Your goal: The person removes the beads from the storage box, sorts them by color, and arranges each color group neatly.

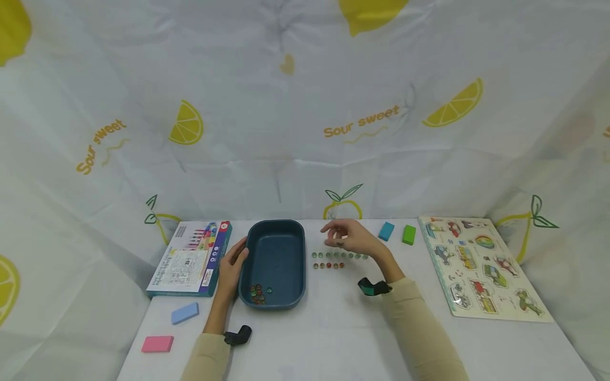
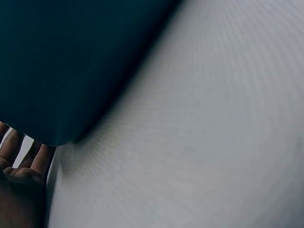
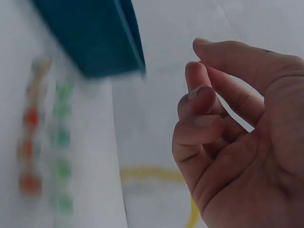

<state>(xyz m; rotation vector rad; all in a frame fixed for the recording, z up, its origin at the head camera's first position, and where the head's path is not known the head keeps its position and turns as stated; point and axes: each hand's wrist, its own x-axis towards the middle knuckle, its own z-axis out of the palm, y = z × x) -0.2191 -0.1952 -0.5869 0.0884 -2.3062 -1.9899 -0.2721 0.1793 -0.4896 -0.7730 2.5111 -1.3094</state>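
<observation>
My left hand [image 1: 231, 270] holds the left side of a dark blue rectangular tray [image 1: 297, 264], thumb and fingertips at its rim. In the left wrist view the fingers [image 2: 40, 159] reach behind the tray's wall. Several brown-red and green glass marbles [image 1: 258, 295] lie in the tray's near left corner. My right hand [image 1: 352, 236] hovers past the tray's right side with fingers loosely bent; nothing shows between thumb and index finger in the right wrist view. Below it, a row of green marbles [image 1: 335, 255] runs behind a shorter row of orange-red marbles [image 1: 329, 265].
A boxed toy set [image 1: 188, 259] lies left of the tray, with a light blue block [image 1: 185, 313] and a pink block [image 1: 158, 344] nearer. Blue [image 1: 386, 230] and green blocks [image 1: 409, 234] sit at the back right. A picture puzzle board [image 1: 483, 270] lies far right; a lemon-print curtain [image 1: 267, 132] hangs behind.
</observation>
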